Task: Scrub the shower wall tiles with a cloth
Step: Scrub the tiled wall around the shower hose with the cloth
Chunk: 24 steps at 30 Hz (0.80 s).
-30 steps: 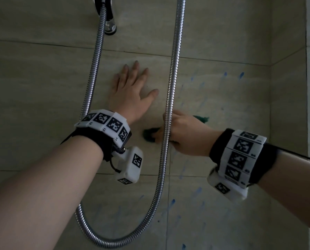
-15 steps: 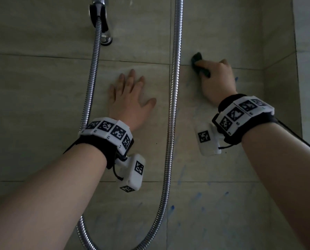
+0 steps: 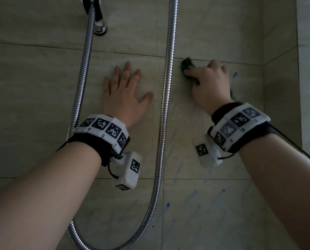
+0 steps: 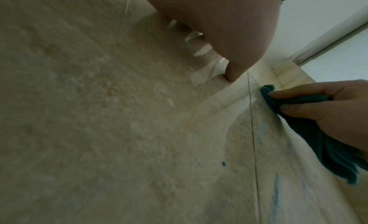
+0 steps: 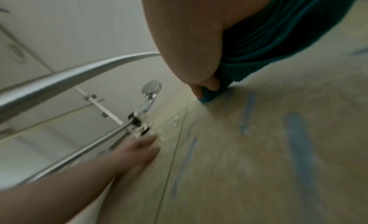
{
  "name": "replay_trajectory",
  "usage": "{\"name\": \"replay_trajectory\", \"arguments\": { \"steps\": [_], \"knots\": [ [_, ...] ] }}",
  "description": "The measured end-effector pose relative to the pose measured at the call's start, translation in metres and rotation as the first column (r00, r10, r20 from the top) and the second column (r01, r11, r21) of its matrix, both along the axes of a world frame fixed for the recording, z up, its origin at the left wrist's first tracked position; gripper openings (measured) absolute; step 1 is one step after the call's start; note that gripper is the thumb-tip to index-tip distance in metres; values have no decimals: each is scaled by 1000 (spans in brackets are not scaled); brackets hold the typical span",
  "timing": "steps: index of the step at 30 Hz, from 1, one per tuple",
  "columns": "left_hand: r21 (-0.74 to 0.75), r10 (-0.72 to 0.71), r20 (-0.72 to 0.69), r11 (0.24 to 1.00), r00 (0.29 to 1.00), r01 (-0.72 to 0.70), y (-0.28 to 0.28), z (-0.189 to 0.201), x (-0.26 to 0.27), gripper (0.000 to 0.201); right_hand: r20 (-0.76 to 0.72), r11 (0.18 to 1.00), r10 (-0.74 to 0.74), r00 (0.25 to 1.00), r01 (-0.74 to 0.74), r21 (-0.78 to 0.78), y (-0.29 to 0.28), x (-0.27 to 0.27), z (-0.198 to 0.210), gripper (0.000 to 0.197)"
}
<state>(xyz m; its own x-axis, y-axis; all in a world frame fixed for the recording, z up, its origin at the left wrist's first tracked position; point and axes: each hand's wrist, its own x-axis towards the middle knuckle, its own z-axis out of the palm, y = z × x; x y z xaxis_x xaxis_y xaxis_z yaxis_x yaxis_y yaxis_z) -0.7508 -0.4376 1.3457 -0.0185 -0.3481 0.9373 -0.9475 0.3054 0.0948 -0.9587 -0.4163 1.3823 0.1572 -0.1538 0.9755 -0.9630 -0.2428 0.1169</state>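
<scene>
Bunched in the right hand (image 3: 211, 85), fingers curled round it, the green cloth (image 3: 186, 64) presses the wall tiles (image 3: 213, 33) at upper right of the frame; left hand (image 3: 126, 95) lies flat, fingers spread, beside the shower hose (image 3: 166, 105).

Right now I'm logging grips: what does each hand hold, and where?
Right hand grips the bunched green cloth near its upper end; left hand holds nothing.

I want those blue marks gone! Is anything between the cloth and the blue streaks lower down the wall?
Nothing visible. The right hand presses the green cloth on the tile, and the blue streaks lie below on bare wall. The shower hose hangs to its left, beside the path.
</scene>
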Motion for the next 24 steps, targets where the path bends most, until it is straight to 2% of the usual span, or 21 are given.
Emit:
{"name": "replay_trajectory", "arguments": {
  "steps": [2,4,5,7,9,10,12,14,15,16,18,20,21,22,24],
  "knots": [
    [-3,1,2,1000,1000,-1,-1,-1,0,69,-201,997,70,977,-66,30,-7,5,-16,50],
    [-7,8,6,1000,1000,-8,-2,0,0,69,-282,999,32,959,-22,37,-2,0,-16,47],
    [-9,10,7,1000,1000,-10,-1,0,0,69,-249,1000,-18,968,23,16,1,-6,-10,45],
    [-12,21,11,1000,1000,-21,-2,0,0,69,-72,997,-79,994,80,12,3,-18,7,44],
    [-20,25,11,999,1000,-25,-2,-1,1,69,98,996,-57,994,50,75,9,-19,12,45],
    [-24,25,11,999,1000,-24,-3,-1,1,69,90,995,-48,995,40,93,10,-14,8,46],
    [-24,29,14,999,999,-29,-3,-1,1,69,-90,993,3,996,7,116,7,-1,-8,44],
    [-18,36,19,999,999,-36,-2,-1,0,69,-329,994,63,942,-30,106,2,7,-21,46],
    [-13,40,21,999,999,-39,-1,-1,0,69,-360,995,47,932,-13,97,3,6,-19,45],
    [-10,43,23,999,999,-43,-1,-1,0,69,-319,996,10,948,19,86,7,4,-13,46],
    [-11,47,28,999,999,-46,0,-1,1,70,-143,996,-46,989,57,69,10,-4,3,43],
    [-12,49,28,999,998,-48,-1,-2,1,70,11,995,-23,1000,22,96,13,-3,16,42],
    [-13,51,26,999,998,-51,-2,-1,1,70,36,995,-6,999,2,95,12,1,20,43],
    [-9,55,27,998,998,-54,-2,-1,0,70,19,994,6,1000,-7,106,11,7,20,43],
    [-4,60,30,998,998,-60,-1,-1,0,70,-145,994,35,989,-19,105,5,18,8,43]
  ]
}}
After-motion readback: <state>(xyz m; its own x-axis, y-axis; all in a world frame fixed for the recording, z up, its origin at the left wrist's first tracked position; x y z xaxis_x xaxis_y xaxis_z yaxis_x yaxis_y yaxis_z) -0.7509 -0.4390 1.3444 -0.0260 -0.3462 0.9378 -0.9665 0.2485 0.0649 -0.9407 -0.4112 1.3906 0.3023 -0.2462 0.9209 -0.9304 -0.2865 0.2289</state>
